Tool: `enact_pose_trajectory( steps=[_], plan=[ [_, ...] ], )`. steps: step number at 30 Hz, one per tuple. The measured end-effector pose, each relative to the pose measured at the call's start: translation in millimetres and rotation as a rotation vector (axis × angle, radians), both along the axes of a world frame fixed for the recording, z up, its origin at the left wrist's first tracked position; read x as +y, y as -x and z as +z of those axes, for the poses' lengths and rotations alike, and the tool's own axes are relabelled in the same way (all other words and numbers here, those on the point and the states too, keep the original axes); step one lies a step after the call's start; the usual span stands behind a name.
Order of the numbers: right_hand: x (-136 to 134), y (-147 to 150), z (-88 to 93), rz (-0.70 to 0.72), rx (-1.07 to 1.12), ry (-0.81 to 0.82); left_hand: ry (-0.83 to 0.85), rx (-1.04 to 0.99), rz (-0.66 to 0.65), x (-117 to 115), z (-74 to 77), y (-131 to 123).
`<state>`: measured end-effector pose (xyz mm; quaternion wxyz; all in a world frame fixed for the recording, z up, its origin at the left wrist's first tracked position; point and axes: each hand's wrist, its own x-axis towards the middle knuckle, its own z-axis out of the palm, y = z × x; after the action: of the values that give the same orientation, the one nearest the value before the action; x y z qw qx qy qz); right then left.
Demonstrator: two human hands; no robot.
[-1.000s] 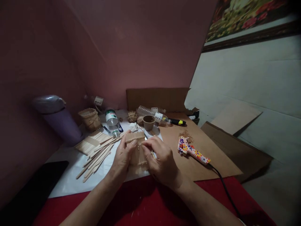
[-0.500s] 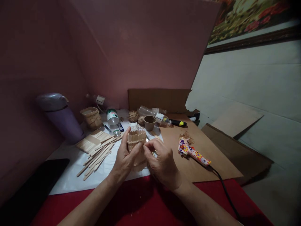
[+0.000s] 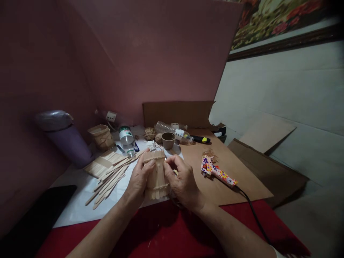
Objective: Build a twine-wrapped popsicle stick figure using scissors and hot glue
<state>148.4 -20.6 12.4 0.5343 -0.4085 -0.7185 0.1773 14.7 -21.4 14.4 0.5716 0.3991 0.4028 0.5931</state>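
Observation:
A small pot covered in upright wooden craft sticks is held up near the table's front edge. My left hand is closed round its left side, the thumb lying across the stick wall below the rim. At the pot's right side my right hand has thumb and forefinger pinched together close to the upper band. Whatever lies in that pinch is too small to make out. Loose craft sticks are spread left of my left hand, beside a bundle of sticks.
A floral glue gun lies on the cardboard sheet at right, its black cord trailing forward. Behind stand a brown cup, twine balls, plastic bottles and another stick-covered pot. A purple tumbler leans at left.
The pot has been turned and tipped, so its stick wall faces me more and its opening shows less. My left thumb has moved up toward the rim. The view has shifted slightly.

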Motion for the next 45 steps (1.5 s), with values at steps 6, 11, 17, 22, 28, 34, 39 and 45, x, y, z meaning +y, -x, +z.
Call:
enact_pose_trajectory(
  steps=[6,11,17,22,28,34,39,45],
  plan=[
    [-3,-1,1.7,0.051,-0.067,-0.173,-0.021,-0.007,0.026,4,-6.5,2],
    [-1,-6,3.4,0.099,-0.232,-0.228,-0.060,0.104,0.045,5,-13.3,8],
    [0,-13,4.4,0.106,-0.413,-0.308,-0.093,0.307,0.059,5,-7.9,12],
    [0,-11,4.4,0.109,-0.431,-0.234,-0.131,0.386,0.029,5,-4.1,11],
    [1,-10,7.1,0.067,-0.581,-0.289,-0.157,0.418,-0.005,2,-2.1,10],
    [3,-5,2.1,-0.029,-0.546,-0.328,-0.073,0.275,-0.022,2,-4.2,9],
    [2,-4,1.4,-0.015,-0.319,-0.243,-0.077,0.090,-0.056,5,-7.1,5],
    [5,-11,8.0,-0.109,-0.008,-0.048,-0.022,-0.037,-0.070,6,-3.7,5]
  ],
)
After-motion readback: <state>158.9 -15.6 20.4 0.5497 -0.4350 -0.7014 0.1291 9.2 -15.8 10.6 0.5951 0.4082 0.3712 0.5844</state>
